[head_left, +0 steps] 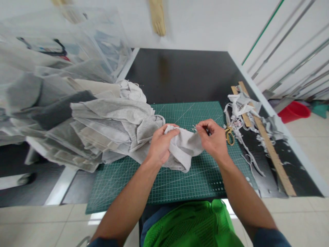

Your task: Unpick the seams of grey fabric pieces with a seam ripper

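My left hand is closed on a piece of light grey fabric, its thumb pressing on the upper edge. The cloth lies folded over the green cutting mat and reaches left toward a stack of grey fabric pieces. At the cloth's right end, my right hand is closed in a pinch; what sits between its fingertips is too small to make out. White thread scraps show beside those fingertips. Gold-handled scissors lie just right of my right hand, their blades hidden.
Fabric offcuts and wooden rulers lie along the right side of the black table. A clear plastic bin stands at the back left. A red bucket is on the floor at right.
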Motion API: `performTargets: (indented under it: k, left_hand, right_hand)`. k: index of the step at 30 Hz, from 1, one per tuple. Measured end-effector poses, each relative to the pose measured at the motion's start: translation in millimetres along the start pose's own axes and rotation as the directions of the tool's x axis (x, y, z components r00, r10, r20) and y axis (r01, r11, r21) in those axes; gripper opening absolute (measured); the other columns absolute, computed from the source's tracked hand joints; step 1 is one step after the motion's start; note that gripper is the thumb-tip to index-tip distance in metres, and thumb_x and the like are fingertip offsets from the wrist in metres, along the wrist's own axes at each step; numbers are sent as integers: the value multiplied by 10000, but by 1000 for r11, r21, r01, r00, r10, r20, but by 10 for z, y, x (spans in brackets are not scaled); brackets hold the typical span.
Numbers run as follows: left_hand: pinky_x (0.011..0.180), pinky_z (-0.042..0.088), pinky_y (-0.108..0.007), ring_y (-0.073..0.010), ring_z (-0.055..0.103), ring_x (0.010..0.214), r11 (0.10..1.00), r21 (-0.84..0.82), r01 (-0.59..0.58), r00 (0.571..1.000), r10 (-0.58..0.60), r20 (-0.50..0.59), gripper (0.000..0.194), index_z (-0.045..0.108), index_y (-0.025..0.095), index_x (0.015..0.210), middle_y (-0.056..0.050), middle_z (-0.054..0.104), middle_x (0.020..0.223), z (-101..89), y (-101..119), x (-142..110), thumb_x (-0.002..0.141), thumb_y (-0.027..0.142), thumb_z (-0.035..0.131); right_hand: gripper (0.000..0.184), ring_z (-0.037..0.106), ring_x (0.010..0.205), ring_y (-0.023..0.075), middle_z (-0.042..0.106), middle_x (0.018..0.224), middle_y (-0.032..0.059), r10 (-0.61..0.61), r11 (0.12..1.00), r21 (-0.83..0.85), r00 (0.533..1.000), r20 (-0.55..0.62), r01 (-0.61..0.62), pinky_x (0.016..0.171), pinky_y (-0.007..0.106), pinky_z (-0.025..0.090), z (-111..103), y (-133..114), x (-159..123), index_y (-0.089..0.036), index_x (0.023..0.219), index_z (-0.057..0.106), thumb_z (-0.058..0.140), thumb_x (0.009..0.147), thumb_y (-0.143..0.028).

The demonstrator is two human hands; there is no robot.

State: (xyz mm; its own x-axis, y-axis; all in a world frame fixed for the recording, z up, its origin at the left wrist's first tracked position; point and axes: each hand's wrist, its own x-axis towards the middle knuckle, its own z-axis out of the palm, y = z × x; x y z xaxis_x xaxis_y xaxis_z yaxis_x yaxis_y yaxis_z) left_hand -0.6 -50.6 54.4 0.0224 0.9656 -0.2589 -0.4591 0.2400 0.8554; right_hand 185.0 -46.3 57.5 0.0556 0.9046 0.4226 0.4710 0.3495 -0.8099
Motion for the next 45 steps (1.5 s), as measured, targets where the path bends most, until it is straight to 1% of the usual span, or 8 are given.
performTargets:
  k: [5,8,10,14,19,24,30,45]
  left_hand:
    - [689,511,-294,-172,661,721,1000,20,-1,1000,1,-28,258,705,178,896,-36,712,808,-19,-19,19,686,262,830]
    - [691,511,-290,-171,665,728,1000,5,-1,1000,1,-27,275,698,179,906,-30,715,813,-11,-19,13,688,271,838]
    - [732,530,-312,-176,677,743,1000,-26,6,1000,-6,-8,308,680,187,922,-29,725,831,0,-8,3,678,265,852]
    - [778,545,-341,-181,691,759,997,-70,8,1000,-8,-1,358,650,190,924,-35,737,858,15,23,-9,653,245,878]
    - [654,474,-258,-124,619,666,998,-52,-19,997,16,-72,314,675,169,888,2,674,766,2,22,10,660,246,877]
    - [638,450,-255,-117,595,661,998,-44,-36,996,33,-82,273,673,169,855,6,645,746,-8,4,28,681,265,860]
    - [653,458,-261,-119,595,671,998,-40,-57,993,52,-105,291,667,170,860,7,636,749,-11,10,34,664,253,866]
    - [655,446,-265,-119,573,665,996,55,-70,992,76,-99,310,664,184,903,21,626,761,10,-6,-3,667,266,847]
  right_hand:
    - [249,562,718,181,654,884,53,-16,976,-213,959,-283,-47,698,351,497,-109,209,82,-198,1001,704,607,964,-425]
    - [562,591,839,230,626,1147,145,-87,948,-318,951,-298,-12,806,443,541,-140,277,105,-174,1358,578,693,898,-475]
    - [667,611,907,257,601,1219,175,-93,955,-297,961,-261,11,845,481,554,-118,245,87,-160,1461,470,687,905,-459]
    - [437,634,1063,277,626,1214,151,-200,960,-214,978,-64,183,928,483,565,-20,54,-10,-203,1406,529,574,986,-317]
    - [391,637,1099,259,635,1213,138,-354,905,-194,923,152,379,932,453,581,95,-35,-113,-240,1395,594,525,1012,-202]
    - [416,656,960,255,715,1068,102,-320,899,-248,929,186,360,893,460,589,115,-7,-135,-222,1399,593,594,983,-196]
    - [198,680,1013,253,730,1099,106,-339,900,-238,930,146,365,929,455,583,85,-88,-128,-215,1122,729,629,952,-191]
    - [224,683,1018,258,712,1095,105,-335,915,-215,940,73,342,924,466,593,110,-61,-145,-238,1131,737,641,933,-199]
